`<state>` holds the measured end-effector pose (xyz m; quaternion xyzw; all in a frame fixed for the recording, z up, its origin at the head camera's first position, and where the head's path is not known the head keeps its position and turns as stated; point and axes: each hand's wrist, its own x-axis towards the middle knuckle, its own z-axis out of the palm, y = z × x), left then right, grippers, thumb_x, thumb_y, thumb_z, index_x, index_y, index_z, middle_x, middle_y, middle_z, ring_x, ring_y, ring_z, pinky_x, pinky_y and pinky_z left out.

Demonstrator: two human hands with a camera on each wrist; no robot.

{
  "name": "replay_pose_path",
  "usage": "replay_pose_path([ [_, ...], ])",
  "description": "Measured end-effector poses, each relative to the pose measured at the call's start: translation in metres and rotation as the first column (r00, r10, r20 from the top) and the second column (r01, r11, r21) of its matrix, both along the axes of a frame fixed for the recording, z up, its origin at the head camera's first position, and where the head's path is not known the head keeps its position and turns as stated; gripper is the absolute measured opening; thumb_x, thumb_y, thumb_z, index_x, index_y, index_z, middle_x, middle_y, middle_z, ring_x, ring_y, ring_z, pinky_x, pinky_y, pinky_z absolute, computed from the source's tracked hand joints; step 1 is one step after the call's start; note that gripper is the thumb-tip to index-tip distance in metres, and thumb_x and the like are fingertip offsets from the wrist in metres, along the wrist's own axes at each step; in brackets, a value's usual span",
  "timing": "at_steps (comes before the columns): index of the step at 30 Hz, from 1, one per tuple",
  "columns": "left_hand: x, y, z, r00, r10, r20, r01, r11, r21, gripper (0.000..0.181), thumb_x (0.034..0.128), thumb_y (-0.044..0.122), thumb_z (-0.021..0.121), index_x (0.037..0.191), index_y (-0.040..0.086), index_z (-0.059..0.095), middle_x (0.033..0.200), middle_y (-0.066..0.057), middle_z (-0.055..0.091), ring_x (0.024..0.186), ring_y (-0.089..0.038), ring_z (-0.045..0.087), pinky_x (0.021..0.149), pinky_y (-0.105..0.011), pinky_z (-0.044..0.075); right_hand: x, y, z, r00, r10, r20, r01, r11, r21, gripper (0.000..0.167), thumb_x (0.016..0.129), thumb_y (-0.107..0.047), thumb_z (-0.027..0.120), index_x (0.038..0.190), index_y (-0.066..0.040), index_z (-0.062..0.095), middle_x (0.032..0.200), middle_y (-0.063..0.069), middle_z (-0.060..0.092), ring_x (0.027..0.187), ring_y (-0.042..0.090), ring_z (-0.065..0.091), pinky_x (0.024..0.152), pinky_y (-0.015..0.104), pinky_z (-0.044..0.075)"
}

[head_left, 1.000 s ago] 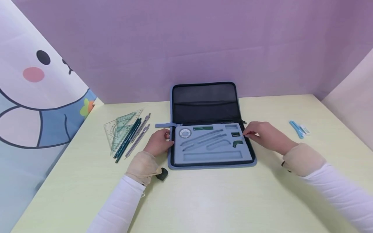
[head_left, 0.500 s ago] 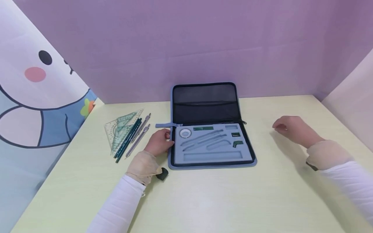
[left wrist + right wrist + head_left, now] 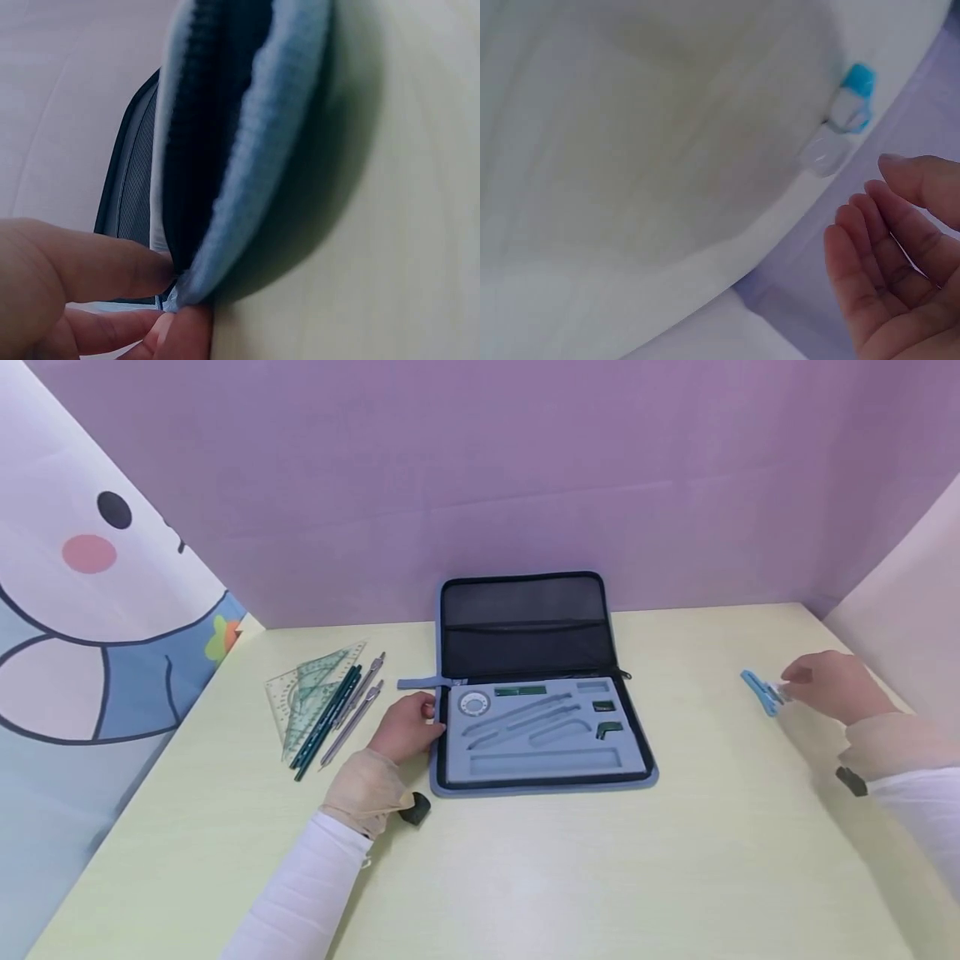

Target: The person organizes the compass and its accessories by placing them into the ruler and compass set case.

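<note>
A blue zippered case [image 3: 528, 652] lies unfolded at the middle of the table, its dark mesh lid leaning back. In its base sits a grey-blue foam insert [image 3: 506, 742] with shaped hollows, a round white piece [image 3: 474, 703] and several small green pieces. My left hand [image 3: 405, 728] pinches the case's left edge; the left wrist view shows thumb and fingers on its blue fabric rim [image 3: 251, 165]. Far right, my right hand [image 3: 836, 685] is beside a small clear object [image 3: 825, 154] and a light-blue tool [image 3: 763, 693]. In the right wrist view its relaxed fingers hold nothing.
Left of the case lie clear green set squares [image 3: 300, 681], dark green pencils [image 3: 330, 718] and two silver compasses [image 3: 354, 727]. A purple cloth backdrop [image 3: 525, 485] rises behind the table [image 3: 570, 877]. A white panel [image 3: 915, 602] bounds the right side.
My right hand has left the case's right edge and moved right to the clear object and the light-blue tool. My left hand has stayed on the case's left edge.
</note>
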<state>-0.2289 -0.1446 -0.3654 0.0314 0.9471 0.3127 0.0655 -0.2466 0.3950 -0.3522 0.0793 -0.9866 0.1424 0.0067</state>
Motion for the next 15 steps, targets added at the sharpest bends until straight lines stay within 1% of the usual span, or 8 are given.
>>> replay_pose_path([
  [1,0.0003,0.0,0.0003,1.0,-0.001,-0.003,0.001,1.0,-0.001,0.04,0.0835,0.009,0.063,0.119,-0.008,0.054,0.092,-0.008,0.056,0.087,-0.024,0.056,0.087,-0.037,0.046,-0.0004,0.0021,0.0001,0.999,-0.007,0.032,0.007,1.0,0.001,0.028,0.087,-0.011,0.059,0.101,0.014,0.061,0.095,0.03,0.064,0.09,0.05,0.056,0.076,0.057,0.044],
  [3,0.0005,0.0002,0.0002,1.0,0.0,-0.002,0.0,1.0,0.001,0.041,0.0834,0.009,0.063,0.119,-0.008,0.054,0.092,-0.008,0.056,0.087,-0.024,0.057,0.087,-0.037,0.046,-0.0013,0.0055,-0.001,0.997,-0.02,0.081,0.02,1.0,0.001,0.03,0.088,-0.014,0.059,0.1,0.013,0.061,0.096,0.03,0.063,0.091,0.05,0.055,0.076,0.057,0.044],
  [6,0.0003,0.0006,0.0001,1.0,0.0,0.002,0.0,1.0,0.0,0.041,0.0838,0.009,0.063,0.12,-0.008,0.054,0.093,-0.008,0.057,0.087,-0.023,0.057,0.087,-0.037,0.046,-0.003,0.0095,-0.0041,0.992,-0.029,0.12,0.03,0.999,-0.011,0.029,0.089,-0.016,0.059,0.099,0.011,0.062,0.096,0.028,0.064,0.09,0.049,0.056,0.075,0.056,0.044],
  [10,0.0002,0.0007,0.0,1.0,0.002,0.004,-0.002,1.0,-0.003,0.04,0.084,0.009,0.063,0.119,-0.007,0.054,0.092,-0.008,0.056,0.087,-0.023,0.057,0.087,-0.036,0.046,-0.0036,0.0102,-0.0066,0.993,-0.034,0.115,0.036,0.999,-0.024,0.028,0.088,-0.016,0.058,0.098,0.01,0.063,0.094,0.026,0.065,0.09,0.048,0.056,0.074,0.055,0.044],
  [15,0.0002,0.0005,-0.0005,1.0,0.01,0.004,-0.01,1.0,0.0,0.039,0.0838,0.009,0.063,0.119,-0.007,0.054,0.091,-0.007,0.055,0.087,-0.023,0.058,0.086,-0.036,0.047,-0.0032,0.0063,-0.0026,0.988,-0.061,0.144,0.067,0.997,-0.038,0.03,0.088,-0.015,0.058,0.1,0.012,0.062,0.096,0.029,0.063,0.092,0.051,0.054,0.076,0.058,0.042],
])
